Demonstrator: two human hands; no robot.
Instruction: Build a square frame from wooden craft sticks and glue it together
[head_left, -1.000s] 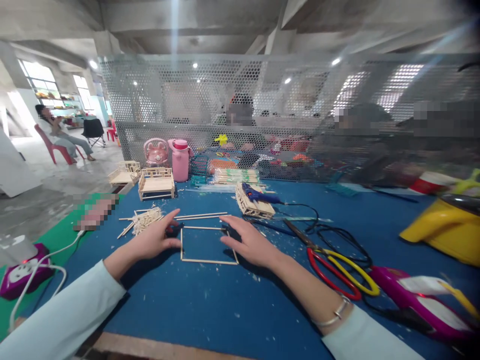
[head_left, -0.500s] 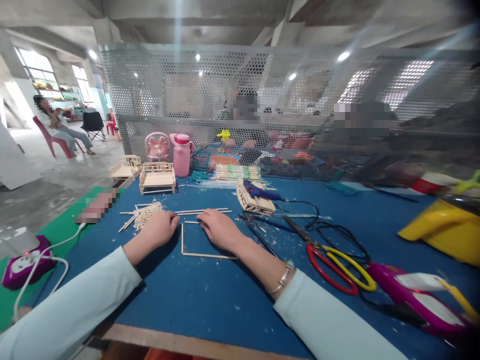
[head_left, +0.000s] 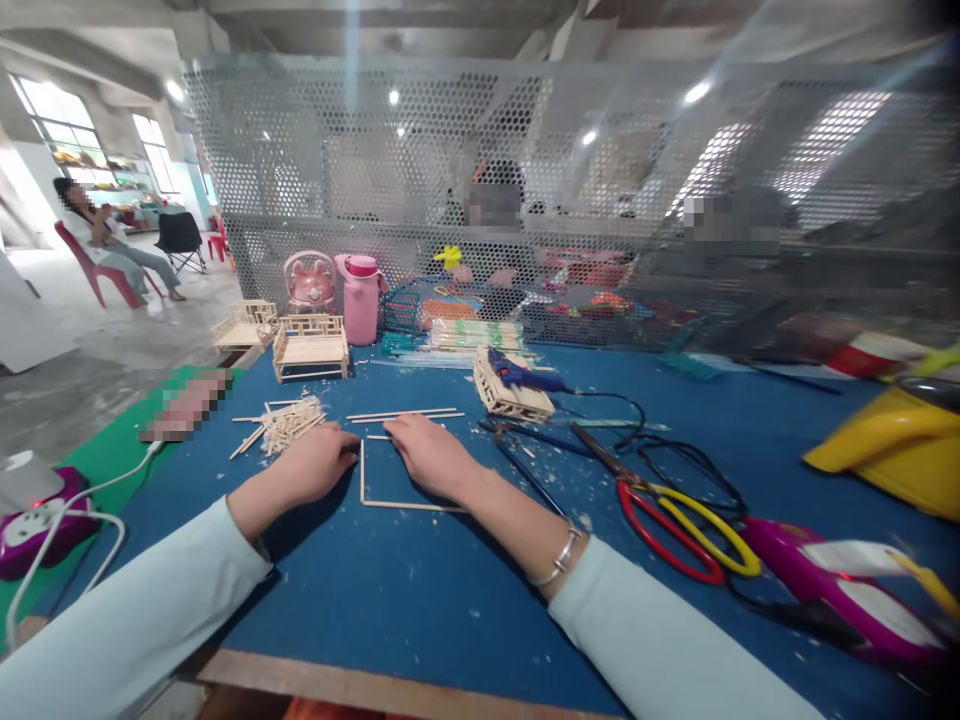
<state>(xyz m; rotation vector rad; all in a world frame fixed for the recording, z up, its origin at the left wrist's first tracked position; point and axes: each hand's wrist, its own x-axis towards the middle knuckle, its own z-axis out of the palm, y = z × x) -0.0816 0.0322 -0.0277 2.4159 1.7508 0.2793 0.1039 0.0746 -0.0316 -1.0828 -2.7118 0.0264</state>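
Note:
My left hand (head_left: 319, 462) rests on the blue mat, its fingers curled together beside the top of an upright thin stick (head_left: 362, 475); whether it holds anything is hidden. That stick meets a lower stick (head_left: 412, 506) at a corner. My right hand (head_left: 424, 450) lies over a short stick (head_left: 377, 437), fingertips pressed together on it. Just beyond are two long parallel sticks (head_left: 360, 416). A pile of short sticks (head_left: 292, 422) lies left, past my left hand. Small stick-built furniture pieces (head_left: 311, 350) stand behind it.
Scissors (head_left: 667, 520), pliers (head_left: 540, 440) and a blue glue gun (head_left: 521, 375) on a stick frame lie to the right. A purple power strip (head_left: 840, 590) is at far right. A pink bottle (head_left: 361, 300) stands before the mesh screen (head_left: 420, 170).
My right hand has shifted slightly left along the short stick. My left hand stays near the corner frame. The view has tilted a little.

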